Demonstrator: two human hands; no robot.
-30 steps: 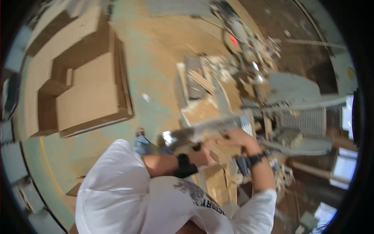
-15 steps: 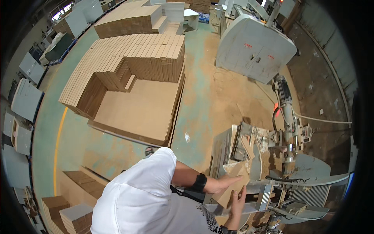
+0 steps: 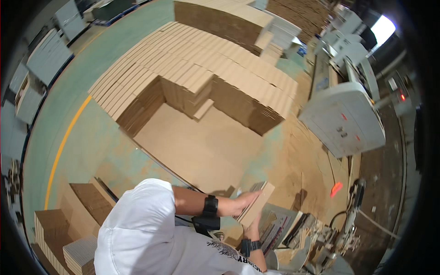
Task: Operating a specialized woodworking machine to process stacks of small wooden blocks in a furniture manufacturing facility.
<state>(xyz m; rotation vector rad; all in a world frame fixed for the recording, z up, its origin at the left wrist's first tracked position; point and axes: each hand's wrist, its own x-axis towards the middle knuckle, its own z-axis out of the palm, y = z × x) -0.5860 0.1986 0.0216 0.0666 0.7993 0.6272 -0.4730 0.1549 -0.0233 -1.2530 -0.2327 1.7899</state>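
Between my two hands is a small bundle of tan fibreboard pieces (image 3: 259, 202), tilted, with their layered edges showing at the far end. My left hand (image 3: 241, 204) grips the left side of the bundle. My right hand (image 3: 253, 223) holds it from the near right side, its fingers partly hidden by the boards. Just ahead lies the bare base board (image 3: 201, 149) of a large pallet load. Rows of stacked fibreboard pieces (image 3: 183, 55) line its back and left sides, with one loose piece (image 3: 204, 110) lying at the inner corner.
Machinery with a motor (image 3: 354, 201) and scattered scraps stands at the lower right, beside a grey box-like machine housing (image 3: 341, 121). More cut boards (image 3: 80, 254) are stacked at the lower left. A yellow line (image 3: 64, 142) runs along the green floor.
My view and body have turned left, away from the machine. Both hands have carried the board pieces from beside the machine toward the pallet's near edge.
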